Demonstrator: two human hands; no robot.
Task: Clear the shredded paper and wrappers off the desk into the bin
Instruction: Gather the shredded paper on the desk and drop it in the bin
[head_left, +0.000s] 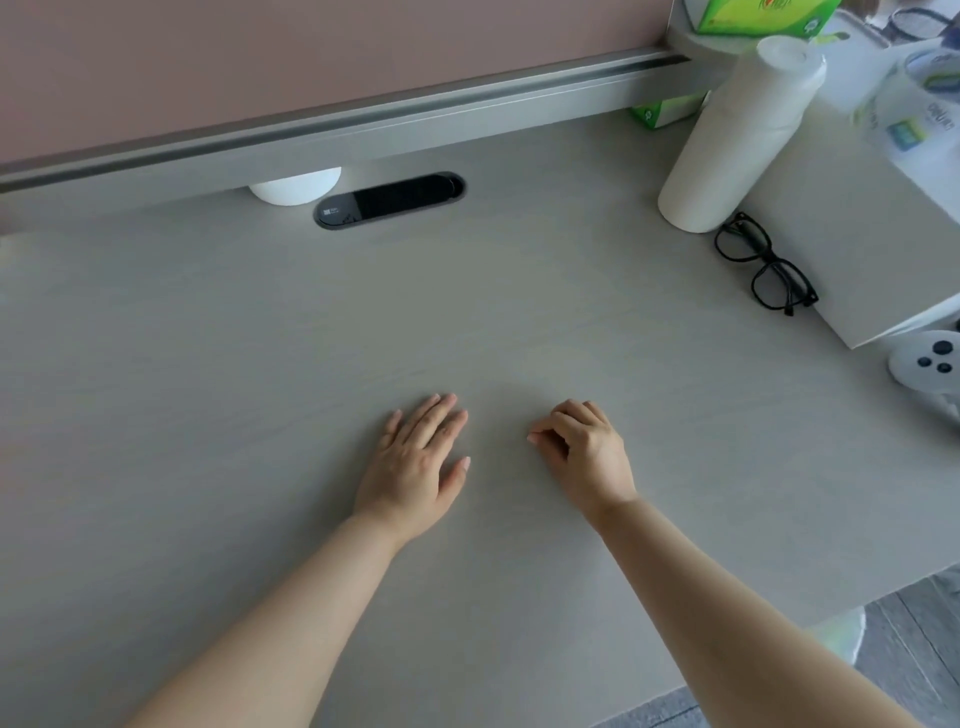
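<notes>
Both my hands rest palm down on the pale grey desk (260, 364), near its middle. My left hand (415, 462) lies flat with the fingers stretched out and slightly apart, holding nothing. My right hand (582, 452) sits a little to its right with the fingers curled under, and nothing shows in it. No shredded paper or wrapper is visible on the desk top. A pale green rim, possibly the bin (841, 634), peeks out below the desk's right edge.
A white paper roll (737, 140) stands at the back right beside black glasses (763, 265) and a grey box (872, 228). A white controller (930, 364) lies at the right edge. Green tissue boxes (758, 15) and a black cable slot (389, 200) sit along the pink partition.
</notes>
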